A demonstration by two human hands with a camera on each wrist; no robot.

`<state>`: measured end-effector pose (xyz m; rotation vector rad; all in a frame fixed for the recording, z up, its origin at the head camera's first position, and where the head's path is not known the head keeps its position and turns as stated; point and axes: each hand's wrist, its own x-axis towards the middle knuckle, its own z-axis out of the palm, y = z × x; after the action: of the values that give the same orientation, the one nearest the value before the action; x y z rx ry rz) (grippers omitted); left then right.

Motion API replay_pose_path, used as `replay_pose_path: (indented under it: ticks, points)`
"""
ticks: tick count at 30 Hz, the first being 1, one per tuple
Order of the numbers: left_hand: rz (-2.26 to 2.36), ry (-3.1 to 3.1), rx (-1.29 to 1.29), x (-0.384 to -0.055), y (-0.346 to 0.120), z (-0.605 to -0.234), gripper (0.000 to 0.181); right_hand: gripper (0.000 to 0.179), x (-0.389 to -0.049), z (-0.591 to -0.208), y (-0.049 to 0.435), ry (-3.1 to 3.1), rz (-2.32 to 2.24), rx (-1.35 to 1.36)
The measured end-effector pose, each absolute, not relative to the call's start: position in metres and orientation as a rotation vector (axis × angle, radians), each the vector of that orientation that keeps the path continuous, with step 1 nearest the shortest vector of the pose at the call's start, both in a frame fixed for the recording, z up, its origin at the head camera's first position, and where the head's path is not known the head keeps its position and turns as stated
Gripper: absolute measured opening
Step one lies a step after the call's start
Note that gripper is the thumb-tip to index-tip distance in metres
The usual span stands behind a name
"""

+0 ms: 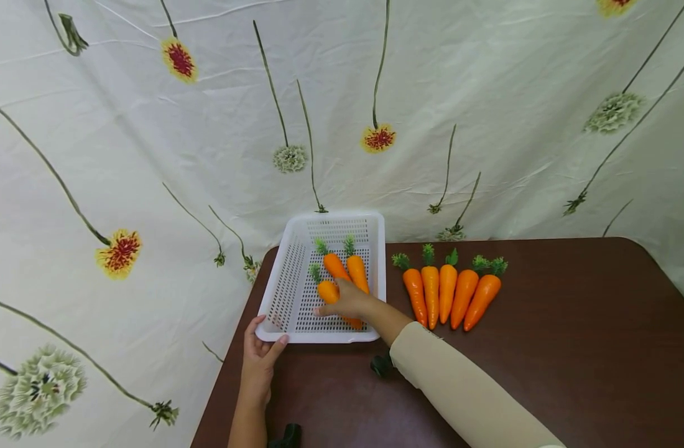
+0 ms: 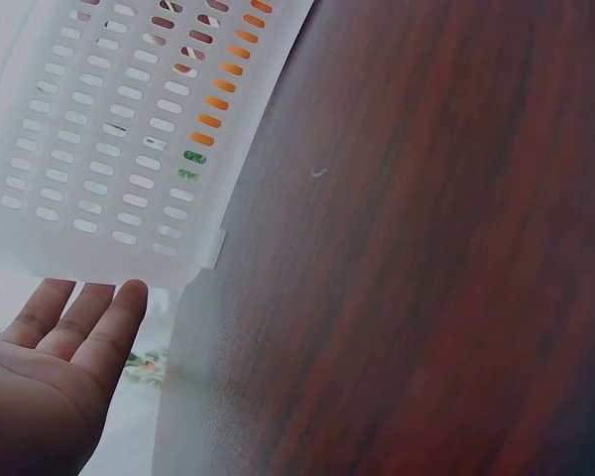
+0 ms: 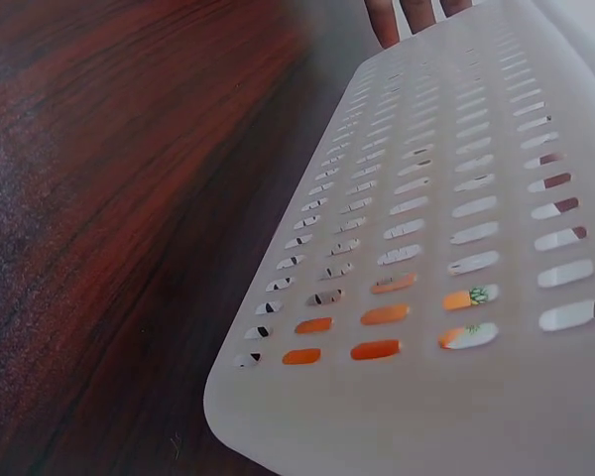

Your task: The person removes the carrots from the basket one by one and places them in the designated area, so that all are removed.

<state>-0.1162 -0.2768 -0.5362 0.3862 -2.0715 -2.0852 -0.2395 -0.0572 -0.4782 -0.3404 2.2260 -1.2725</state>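
A white perforated plastic basket (image 1: 325, 338) sits at the table's left back, with a few orange toy carrots inside. My left hand (image 1: 258, 358) holds its near left corner, thumb on the front rim and fingers at the side. In the left wrist view its fingers (image 2: 107, 332) touch the basket wall (image 2: 99, 253). My right hand (image 1: 350, 303) reaches into the basket and grips a carrot (image 1: 328, 291), whose middle it covers. Two more carrots, one (image 1: 335, 266) and another (image 1: 357, 271), lie beyond it. The right wrist view shows only the perforated wall (image 3: 426, 416), hiding that hand's fingers.
Right of the basket, several carrots (image 1: 447, 292) with green tops lie in a row on the dark brown table (image 1: 571, 336). A white flower-patterned cloth (image 1: 342, 81) hangs behind. Small black objects, one of them (image 1: 381, 365), show beside the wrists.
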Motion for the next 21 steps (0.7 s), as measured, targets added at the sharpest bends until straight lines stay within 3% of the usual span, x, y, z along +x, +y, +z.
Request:
replay_pose_path:
  ticks: [21]
  points:
    - [-2.065, -2.095, 0.412, -0.1151, -0.2757, -0.5328, 0.077, 0.090, -0.2354, -0.4740, -0.0570, 2.059, -1.101, -0.435]
